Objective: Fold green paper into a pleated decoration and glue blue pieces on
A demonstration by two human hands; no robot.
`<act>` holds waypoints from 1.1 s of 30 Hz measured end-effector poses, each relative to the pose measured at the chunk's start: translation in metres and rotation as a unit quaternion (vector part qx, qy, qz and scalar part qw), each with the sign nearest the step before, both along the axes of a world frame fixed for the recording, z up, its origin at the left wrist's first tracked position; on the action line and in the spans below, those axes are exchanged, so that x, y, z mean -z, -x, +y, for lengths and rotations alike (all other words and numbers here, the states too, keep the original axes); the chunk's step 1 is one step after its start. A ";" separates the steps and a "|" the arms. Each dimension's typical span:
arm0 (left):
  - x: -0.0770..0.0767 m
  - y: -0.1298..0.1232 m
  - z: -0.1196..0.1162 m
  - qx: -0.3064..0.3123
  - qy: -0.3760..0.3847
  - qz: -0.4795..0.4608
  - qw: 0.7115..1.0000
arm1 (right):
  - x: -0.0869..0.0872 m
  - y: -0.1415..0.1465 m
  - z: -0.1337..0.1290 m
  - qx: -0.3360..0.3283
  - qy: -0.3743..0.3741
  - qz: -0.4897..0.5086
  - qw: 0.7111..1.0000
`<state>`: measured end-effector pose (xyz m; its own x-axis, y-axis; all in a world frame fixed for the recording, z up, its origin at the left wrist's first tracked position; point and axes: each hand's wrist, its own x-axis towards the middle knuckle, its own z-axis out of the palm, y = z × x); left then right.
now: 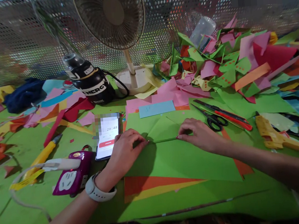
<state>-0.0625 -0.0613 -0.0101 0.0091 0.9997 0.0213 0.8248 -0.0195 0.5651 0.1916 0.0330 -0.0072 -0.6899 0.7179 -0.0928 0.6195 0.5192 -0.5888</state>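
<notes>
A small piece of green paper point(164, 129) with a folded lower edge is stretched between my two hands, over a larger green sheet point(185, 164). My left hand point(127, 141) pinches the paper's left corner between thumb and fingertips, close to a lit phone point(108, 133). At the other corner, my right hand point(197, 132) pinches the same piece. Black-handled scissors point(214, 120) and a red and black utility knife point(228, 116) lie just beyond my right hand. Behind the paper is a blue strip point(156, 109). Orange sheets point(147, 183) stick out beneath the green sheet.
At the back stand a fan point(133, 76) and a black bottle point(95, 85). Paper scraps point(220, 60) are heaped at back right. A yellow glue gun point(274, 137) lies right; a purple power socket point(73, 176) with a plugged cable and a yellow-handled tool point(41, 159) lie left.
</notes>
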 end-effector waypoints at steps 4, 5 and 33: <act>-0.004 0.011 -0.008 0.000 -0.009 0.050 0.999 | -0.003 0.003 0.000 0.013 0.015 -0.008 1.000; -0.006 0.013 -0.010 0.002 -0.010 0.074 0.997 | -0.004 0.004 0.000 0.016 0.017 -0.012 1.000; 0.021 -0.077 -0.031 0.161 -0.045 0.191 0.967 | -0.008 0.009 0.011 -0.017 0.022 -0.046 0.999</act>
<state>0.0141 -0.0924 -0.0312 0.3441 0.9380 0.0425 0.9159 -0.3453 0.2049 0.1830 0.0444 0.0005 -0.7005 0.6884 -0.1883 0.6552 0.5156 -0.5522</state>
